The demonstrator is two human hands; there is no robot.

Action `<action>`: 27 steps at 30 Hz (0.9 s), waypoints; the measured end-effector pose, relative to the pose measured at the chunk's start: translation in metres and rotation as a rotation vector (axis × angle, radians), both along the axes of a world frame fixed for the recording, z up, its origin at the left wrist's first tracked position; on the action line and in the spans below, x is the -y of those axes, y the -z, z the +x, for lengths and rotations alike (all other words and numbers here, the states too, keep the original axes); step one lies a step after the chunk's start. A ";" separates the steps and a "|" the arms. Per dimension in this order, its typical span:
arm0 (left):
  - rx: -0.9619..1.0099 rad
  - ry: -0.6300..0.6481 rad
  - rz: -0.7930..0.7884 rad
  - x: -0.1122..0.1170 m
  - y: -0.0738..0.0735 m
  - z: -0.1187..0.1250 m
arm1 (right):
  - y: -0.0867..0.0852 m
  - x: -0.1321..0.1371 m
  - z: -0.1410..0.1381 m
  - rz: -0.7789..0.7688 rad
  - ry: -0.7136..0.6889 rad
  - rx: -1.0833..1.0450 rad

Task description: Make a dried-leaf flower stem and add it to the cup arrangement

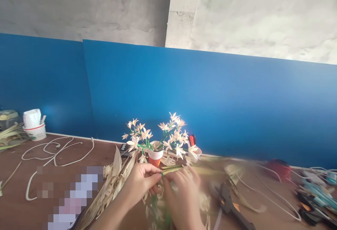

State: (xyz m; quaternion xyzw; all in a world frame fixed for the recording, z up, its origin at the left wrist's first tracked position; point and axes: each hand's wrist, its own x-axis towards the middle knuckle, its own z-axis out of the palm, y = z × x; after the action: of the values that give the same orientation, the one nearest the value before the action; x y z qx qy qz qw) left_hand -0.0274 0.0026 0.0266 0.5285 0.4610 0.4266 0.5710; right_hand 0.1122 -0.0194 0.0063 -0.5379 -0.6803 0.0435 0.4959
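Holds thin yellow-green strips (171, 169) bunched beside a green strand (154, 203).
Lie slim, pale and nearly level, pinched at one end by the left hand (142, 180), running rightward behind the fingers of the right hand (183, 192). Show bright green at the pinch, then blurred green below, between the forearms; too blurred to tell whether wound around or merely touching.
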 end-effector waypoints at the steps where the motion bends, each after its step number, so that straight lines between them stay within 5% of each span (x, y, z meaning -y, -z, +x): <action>1: -0.021 0.013 0.026 0.000 -0.001 -0.002 | 0.000 -0.001 0.002 -0.096 -0.045 -0.064; 7: -0.047 0.182 0.110 0.000 -0.004 -0.015 | -0.007 -0.004 0.013 -0.771 -0.541 -0.682; 11: 0.036 0.313 0.088 0.001 -0.001 -0.018 | -0.007 -0.005 0.014 -0.921 -0.875 -0.982; 14: 0.074 0.338 0.085 0.001 0.001 -0.018 | -0.005 -0.007 0.014 -0.986 -0.991 -1.048; 22: 0.074 0.306 0.149 0.005 -0.002 -0.018 | -0.004 -0.010 0.016 -0.997 -0.978 -0.982; 27: 0.023 0.186 0.193 0.005 -0.011 -0.033 | 0.007 -0.021 0.027 -0.855 -0.677 -0.891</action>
State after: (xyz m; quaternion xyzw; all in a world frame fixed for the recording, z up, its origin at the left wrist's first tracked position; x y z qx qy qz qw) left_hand -0.0599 -0.0024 0.0380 0.6164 0.3605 0.4203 0.5598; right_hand 0.1395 0.0016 -0.0005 -0.3755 -0.4657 0.6750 0.4318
